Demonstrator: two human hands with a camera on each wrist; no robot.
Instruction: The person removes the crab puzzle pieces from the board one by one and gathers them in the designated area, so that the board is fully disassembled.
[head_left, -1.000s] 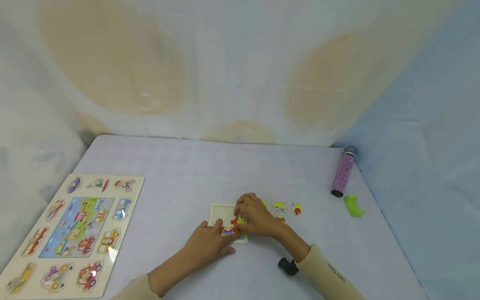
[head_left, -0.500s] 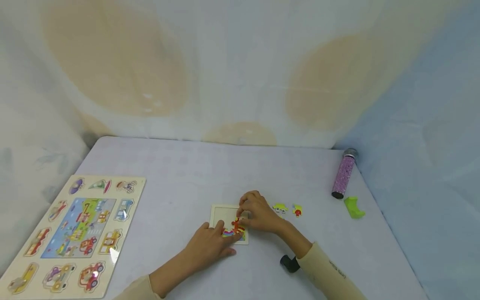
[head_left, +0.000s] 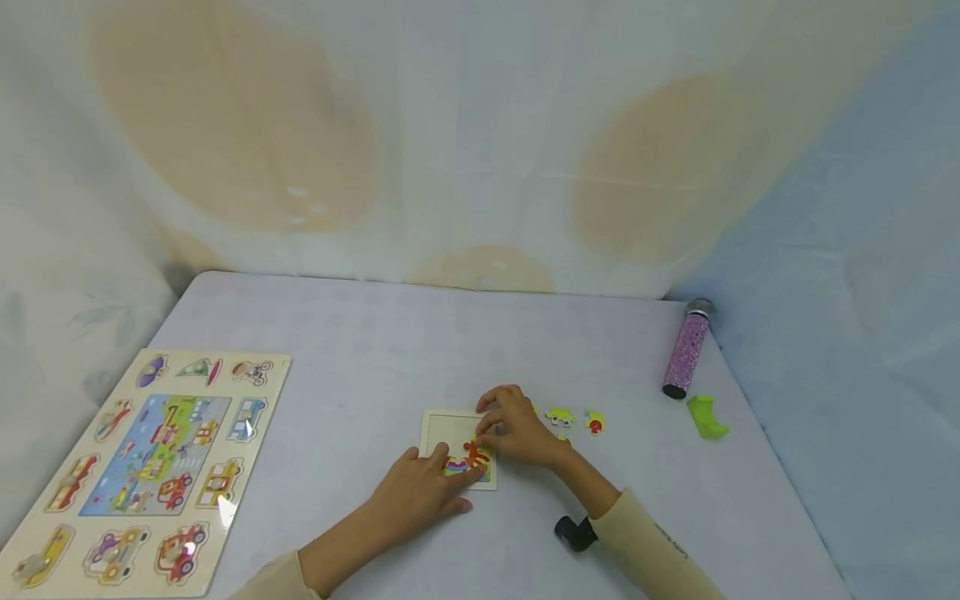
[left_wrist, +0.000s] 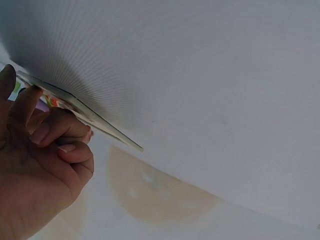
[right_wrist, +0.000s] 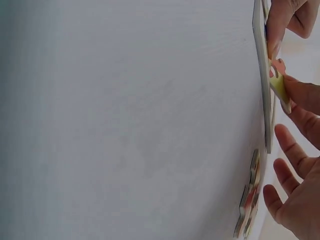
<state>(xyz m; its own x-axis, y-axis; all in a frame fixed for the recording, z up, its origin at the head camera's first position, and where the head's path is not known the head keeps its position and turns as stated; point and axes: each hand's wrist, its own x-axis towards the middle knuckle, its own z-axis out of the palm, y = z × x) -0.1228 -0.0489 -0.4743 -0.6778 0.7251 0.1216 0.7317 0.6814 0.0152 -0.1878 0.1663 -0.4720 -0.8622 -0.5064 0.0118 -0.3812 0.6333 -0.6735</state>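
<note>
Head view: large picture board [head_left: 108, 448] on desk's [head_left: 360, 333] left side. Next, left hand [head_left: 412, 492], index finger stretched onto small puzzle frame [head_left: 450, 427] near middle; left wrist view alone shows palm side, some fingers loosely bent. Right hand [head_left: 521, 433] over frame's right side; right wrist view shows clearly what head view mostly hides: fingertips pinching yellow-and-red puzzle piece [right_wrist: 280, 89], tilted (contact with frame hard to tell). Rightward: loose pieces [head_left: 560, 415], black object [head_left: 573, 533] by sleeve, purple microphone [head_left: 687, 350], green block [head_left: 707, 417].
</note>
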